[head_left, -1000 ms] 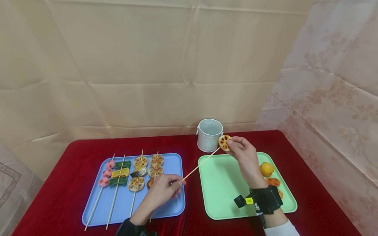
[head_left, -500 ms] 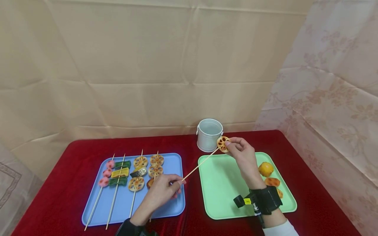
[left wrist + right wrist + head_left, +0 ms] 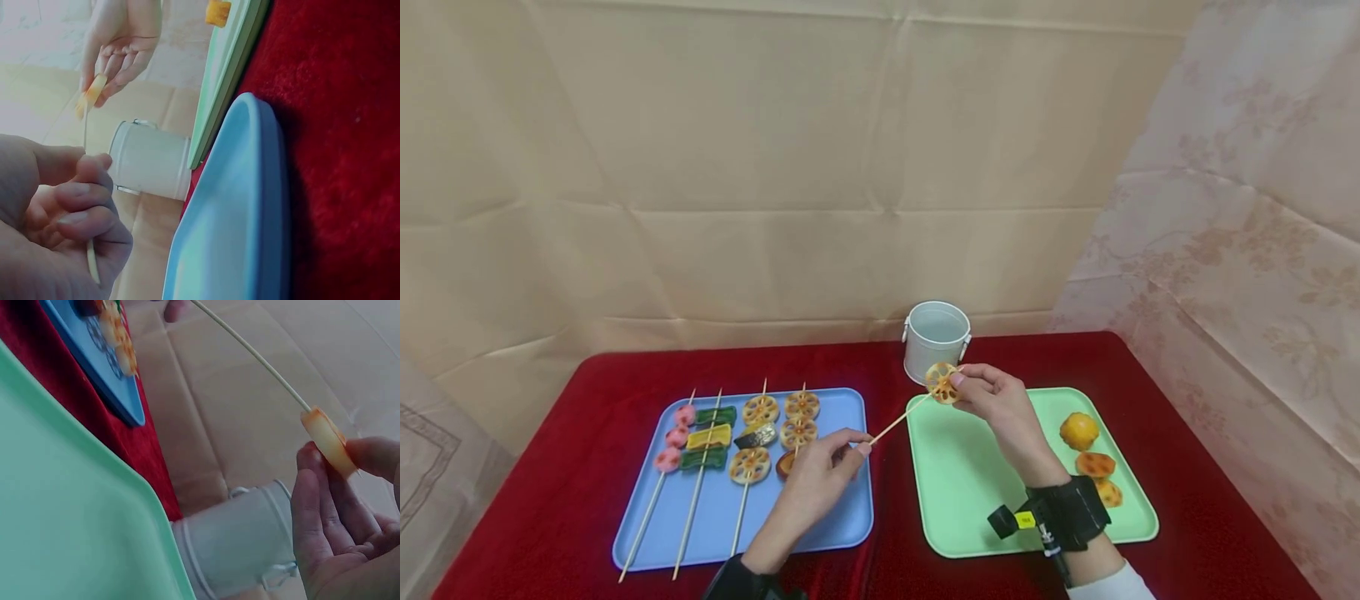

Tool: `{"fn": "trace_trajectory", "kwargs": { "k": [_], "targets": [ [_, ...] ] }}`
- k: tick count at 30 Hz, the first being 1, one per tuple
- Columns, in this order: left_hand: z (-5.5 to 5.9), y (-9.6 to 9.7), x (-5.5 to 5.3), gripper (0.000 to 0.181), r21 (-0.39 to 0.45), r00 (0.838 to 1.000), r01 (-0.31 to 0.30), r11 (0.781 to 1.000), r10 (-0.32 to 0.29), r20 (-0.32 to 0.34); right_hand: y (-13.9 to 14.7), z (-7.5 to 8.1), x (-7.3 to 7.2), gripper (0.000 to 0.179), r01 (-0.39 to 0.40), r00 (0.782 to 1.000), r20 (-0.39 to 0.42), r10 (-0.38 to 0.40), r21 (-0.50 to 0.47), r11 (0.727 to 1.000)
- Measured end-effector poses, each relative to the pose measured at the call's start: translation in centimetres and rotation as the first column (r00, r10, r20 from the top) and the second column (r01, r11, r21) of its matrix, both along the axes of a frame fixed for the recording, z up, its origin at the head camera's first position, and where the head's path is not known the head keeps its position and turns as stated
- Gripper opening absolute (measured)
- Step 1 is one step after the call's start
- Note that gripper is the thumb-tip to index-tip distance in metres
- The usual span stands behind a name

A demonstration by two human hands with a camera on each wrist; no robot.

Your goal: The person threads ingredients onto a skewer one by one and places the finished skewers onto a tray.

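My left hand [image 3: 820, 479] pinches a thin wooden skewer [image 3: 898, 425] between thumb and fingers; in the left wrist view its rear end runs under the curled fingers. The skewer slants up to the right. At its far end a lotus root slice [image 3: 942, 383], round and holed, is pinched by my right hand [image 3: 1003, 408]. The skewer enters the slice's near edge, and a short tip shows past the far edge beside my fingers. In the right wrist view the slice [image 3: 326, 440] appears edge-on between thumb and fingertips. Both hands are raised above the trays.
A blue tray [image 3: 842, 533] on the left bears several loaded skewers. The green tray [image 3: 955, 500] on the right has a yellow ball [image 3: 1079, 431] and orange-brown pieces [image 3: 1095, 464] along its right side. A white metal bucket [image 3: 917, 350] stands behind, close to the right hand.
My right hand has moved left and down with the lotus root slice, which now sits further along the skewer. The exposed length between the hands is shorter. The left hand has risen slightly.
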State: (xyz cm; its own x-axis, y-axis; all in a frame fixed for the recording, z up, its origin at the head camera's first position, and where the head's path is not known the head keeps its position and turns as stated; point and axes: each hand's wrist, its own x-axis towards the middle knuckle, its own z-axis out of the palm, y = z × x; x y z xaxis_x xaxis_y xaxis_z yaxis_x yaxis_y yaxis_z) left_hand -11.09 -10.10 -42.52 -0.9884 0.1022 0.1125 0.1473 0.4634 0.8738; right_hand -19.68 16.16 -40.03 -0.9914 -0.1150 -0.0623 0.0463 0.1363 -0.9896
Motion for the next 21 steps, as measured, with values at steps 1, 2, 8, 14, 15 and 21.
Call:
{"fn": "trace_trajectory", "kwargs": {
  "k": [1, 2, 8, 14, 15, 21],
  "targets": [
    [-0.1, 0.1, 0.0, 0.015, 0.009, 1.000, -0.003, 1.000, 0.003, -0.015, -0.2, -0.1, 0.1, 0.044, -0.015, 1.000, 0.003, 0.015, 0.002, 1.000],
    [-0.1, 0.1, 0.1, 0.013, 0.016, 1.000, -0.005, 1.000, 0.006, -0.028, -0.3, -0.2, 0.1, 0.042, -0.032, 0.999, 0.007, 0.032, 0.002, 0.999],
    [-0.4, 0.5, 0.1, 0.012, 0.004, 0.997, -0.026, 1.000, 0.027, -0.070, -1.3, -0.9, 0.5, 0.031, -0.127, 0.992, 0.013, 0.127, 0.003, 0.992],
    [-0.5, 0.8, 0.2, 0.013, -0.009, 0.998, -0.036, 0.999, 0.036, -0.055, -2.5, -1.2, 1.2, 0.027, -0.188, 0.982, 0.008, 0.188, 0.098, 0.977],
    [-0.5, 0.8, 0.2, 0.014, -0.004, 0.998, -0.035, 0.999, 0.035, -0.053, -2.7, -1.2, 1.3, 0.027, -0.200, 0.980, 0.008, 0.200, 0.111, 0.974],
    [-0.4, 0.9, 0.3, 0.014, 0.003, 0.998, -0.044, 0.999, 0.044, -0.041, -3.4, -1.5, 1.8, 0.029, -0.273, 0.961, -0.006, 0.277, 0.146, 0.951]
  ]
}}
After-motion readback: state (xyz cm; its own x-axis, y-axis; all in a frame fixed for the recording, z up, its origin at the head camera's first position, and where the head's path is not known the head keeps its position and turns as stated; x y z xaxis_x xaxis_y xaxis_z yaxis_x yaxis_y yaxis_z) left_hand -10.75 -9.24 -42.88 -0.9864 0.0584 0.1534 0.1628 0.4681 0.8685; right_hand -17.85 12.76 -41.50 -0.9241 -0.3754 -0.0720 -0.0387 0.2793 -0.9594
